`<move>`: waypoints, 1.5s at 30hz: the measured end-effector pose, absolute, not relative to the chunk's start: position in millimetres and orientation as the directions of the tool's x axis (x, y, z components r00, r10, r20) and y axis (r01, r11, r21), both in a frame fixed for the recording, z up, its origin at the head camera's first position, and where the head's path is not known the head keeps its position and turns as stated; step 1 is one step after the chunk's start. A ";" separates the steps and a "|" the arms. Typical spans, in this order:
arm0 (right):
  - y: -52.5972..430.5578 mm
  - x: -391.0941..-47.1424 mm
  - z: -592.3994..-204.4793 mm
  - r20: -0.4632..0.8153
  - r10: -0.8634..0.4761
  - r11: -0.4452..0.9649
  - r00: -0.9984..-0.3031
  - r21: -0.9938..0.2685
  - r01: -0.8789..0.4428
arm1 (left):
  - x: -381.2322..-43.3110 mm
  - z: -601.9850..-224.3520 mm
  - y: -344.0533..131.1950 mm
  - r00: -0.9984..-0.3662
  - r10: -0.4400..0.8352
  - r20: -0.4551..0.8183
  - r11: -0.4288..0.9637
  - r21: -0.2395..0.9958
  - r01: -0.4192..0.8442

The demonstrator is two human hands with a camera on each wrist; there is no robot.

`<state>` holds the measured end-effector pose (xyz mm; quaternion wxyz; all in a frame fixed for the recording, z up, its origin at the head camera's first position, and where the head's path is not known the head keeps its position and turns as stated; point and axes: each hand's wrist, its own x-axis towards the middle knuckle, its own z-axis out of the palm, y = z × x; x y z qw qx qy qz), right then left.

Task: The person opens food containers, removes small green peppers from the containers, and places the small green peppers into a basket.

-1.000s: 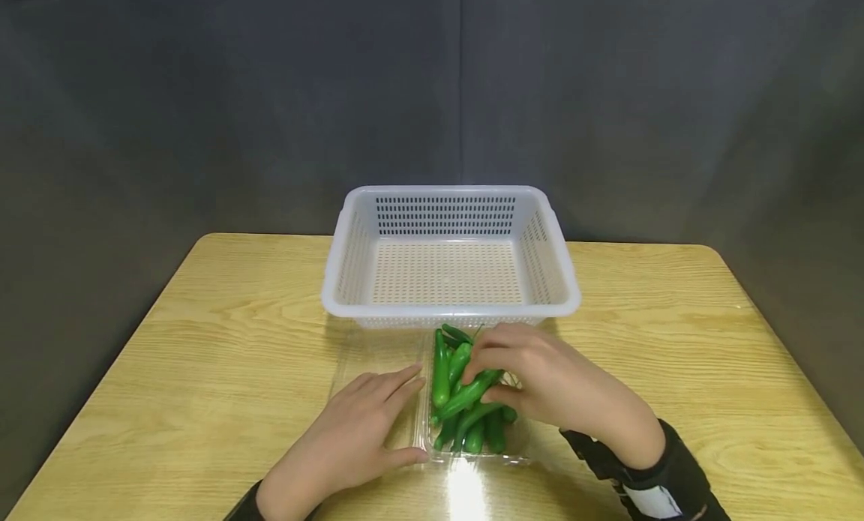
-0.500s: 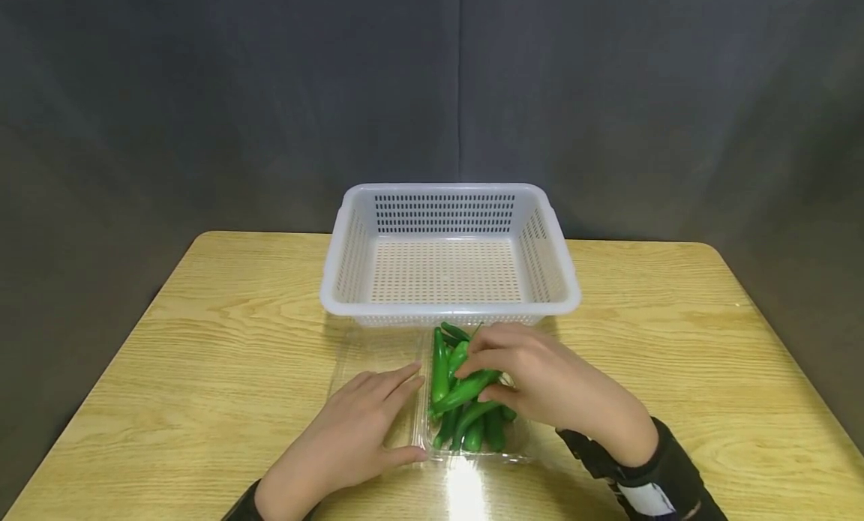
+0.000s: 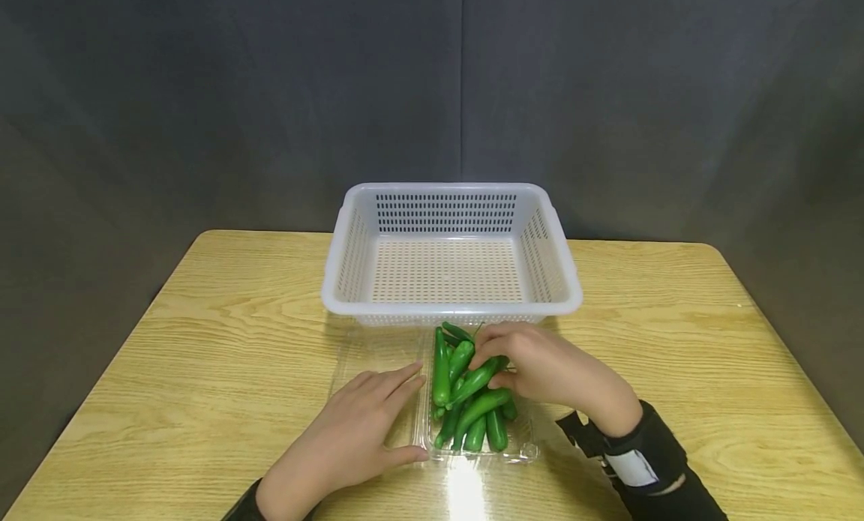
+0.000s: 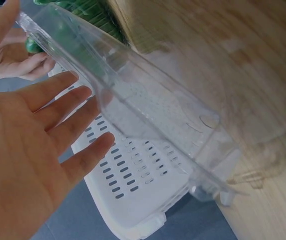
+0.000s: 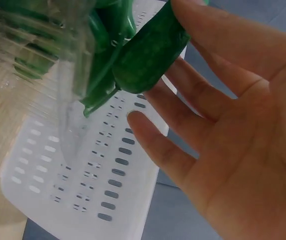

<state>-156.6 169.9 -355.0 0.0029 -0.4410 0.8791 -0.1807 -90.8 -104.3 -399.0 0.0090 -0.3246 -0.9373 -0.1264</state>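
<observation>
A clear plastic clamshell box (image 3: 526,438) lies open in front of the basket, its lid (image 3: 374,348) folded out to the left. Several green chili peppers (image 3: 441,367) are heaped in its right half. My right hand (image 3: 540,367) pinches one green chili pepper (image 3: 475,382) between thumb and fingers, over the heap; the right wrist view shows this pepper (image 5: 150,55) up close. My left hand (image 3: 358,427) has its fingers spread and fairly straight, over the lid and up to the hinge side of the box. In the left wrist view its fingertips (image 4: 102,142) come right at the clear plastic.
A white perforated plastic basket (image 3: 452,309) with nothing in it stands just behind the box. Both are on a light wooden table (image 3: 202,341). A dark curtain (image 3: 270,116) hangs beyond the table's far edge.
My right hand has shifted slightly to the right, and the pinched pepper has moved with it, its lower tip drawn up and right. My left hand has stayed put.
</observation>
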 end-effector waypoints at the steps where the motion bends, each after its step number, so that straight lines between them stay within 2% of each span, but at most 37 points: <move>1: 169.9 -157.2 -355.8 0.154 -0.776 0.547 -0.611 -0.318 -0.775 | -90.8 -398.9 -104.3 -0.789 0.606 0.099 0.757 0.231 0.611; 9: 167.2 -161.7 -360.9 0.184 -0.785 0.531 -0.591 -0.290 -0.796 | -92.1 -399.0 -104.7 -0.788 0.607 0.101 0.758 0.226 0.612; 27: 163.4 -165.8 -372.5 0.119 -0.758 0.596 -0.641 -0.270 -0.756 | -92.3 -399.9 -104.3 -0.788 0.608 0.091 0.757 0.231 0.611; 45: 161.9 -162.1 -373.3 0.171 -0.738 0.612 -0.652 -0.235 -0.755 | -91.3 -400.1 -104.7 -0.794 0.603 0.077 0.761 0.245 0.601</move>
